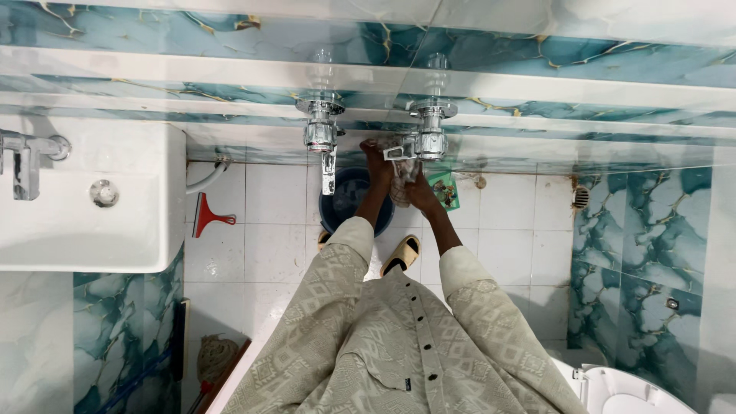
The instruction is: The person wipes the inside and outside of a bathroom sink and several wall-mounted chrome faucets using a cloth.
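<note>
Both hands reach out to the chrome wall taps: the left hand (377, 157) has its grip laid against the lever of the right-hand tap (429, 130), though whether the fingers are clenched round it I cannot tell, and the right hand (418, 192), just below and beside it, has its grip clenched on a crumpled pale cloth (402, 184) pressed up under that tap. Just left of the grips hangs the other tap (322, 134) with its spout, beneath them a dark blue bucket (346, 198) stands on the white tiled floor (268, 230), and a green packet (445, 189) lies just to their right.
</note>
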